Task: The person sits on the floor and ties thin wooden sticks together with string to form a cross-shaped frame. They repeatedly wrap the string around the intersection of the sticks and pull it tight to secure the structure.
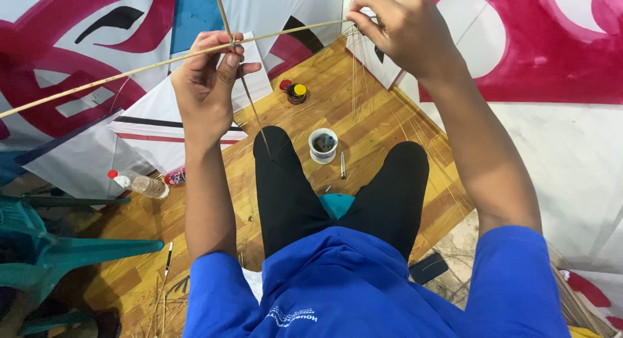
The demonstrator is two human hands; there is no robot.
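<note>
**Desk:** What fills the frame, biggest first?

**Photographer:** Large white paper kite sails painted in crimson, black and blue [558, 46] lie all round a person seated on a varnished honey-coloured wood-plank floor [363, 130], legs in black trousers stretched forward, sleeves bright blue. A teal plastic chair [58, 253] lies tipped at the left edge. Raised at chest height is a long, thin, pale bamboo stick [130, 72], running from the lower left up to the right hand. A shorter, finer bamboo sliver [250, 101] crosses it.

**Desk:** And the hands?

**Photographer:** The left hand [206, 85] pinches the crossing point between thumb and fingers, closed firmly on both sticks. The right hand [402, 29] grips the long stick's far end, fingertips tight, with hair-fine pale fibres [357, 72] trailing down from it.

**Desk:** What would doing it well take?

**Photographer:** By the look of it, keeping the crossing pinned without letting the smooth, springy bamboo roll, and holding even tension on the fibres so nothing slips.

**Desk:** Smaller items?

**Photographer:** A clear plastic bottle with a red cap [139, 183] lying on its side, a small white ceramic cup [323, 145], a squat round pot with red and yellow lids [295, 91], and a slim metallic pen-like tool [342, 164] beside the cup.
</note>
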